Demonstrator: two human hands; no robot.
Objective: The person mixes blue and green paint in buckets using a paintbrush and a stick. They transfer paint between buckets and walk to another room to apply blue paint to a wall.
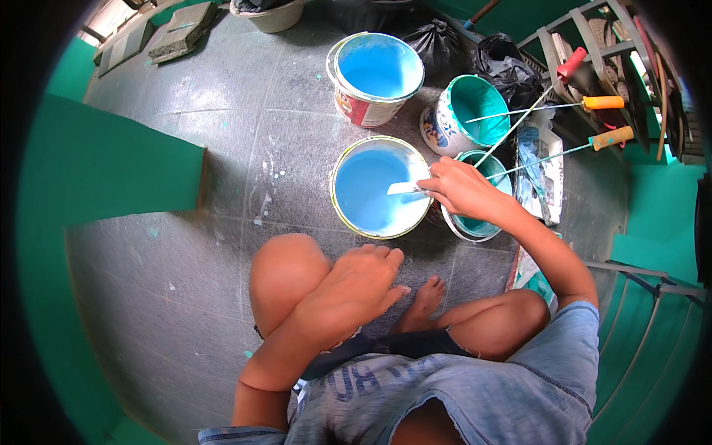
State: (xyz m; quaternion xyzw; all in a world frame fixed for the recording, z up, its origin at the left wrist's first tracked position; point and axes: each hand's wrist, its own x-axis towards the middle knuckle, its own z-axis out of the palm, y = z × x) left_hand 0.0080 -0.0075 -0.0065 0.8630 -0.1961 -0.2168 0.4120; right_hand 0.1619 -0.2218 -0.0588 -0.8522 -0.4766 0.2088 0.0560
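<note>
- the white, flat, blade-like tool (402,188) looks pale and smooth, with a straight outer end; its other end is hidden under the fingers.
- it is over the inside of a round plastic bucket with a yellowish rim (333,185); whether it touches the paint, i cannot tell.
- the smooth light-blue liquid paint (363,185) in that bucket turns glaring white on the right side, and pale smears coat the inner wall above it.
- the right hand (471,191) grips the tool between thumb and fingers, at the bucket's right edge.
- the left hand (354,285) holds nothing visible; its fingers are loosely curled, beside the bent left knee (285,271).
- just behind stands a red-and-white round plastic bucket (370,113), also with blue inside.
- to the right are 2 green-stained round plastic buckets, 1 white with blue print (436,132) and 1 partly behind the right hand (476,236).
- 3 long-rod tools lean there, with red (571,64), orange (603,102) and tan (612,138) handles.
- beyond are black plastic bags (432,46); grey tiled floor (297,163) lies beneath, with white spatters.
</note>
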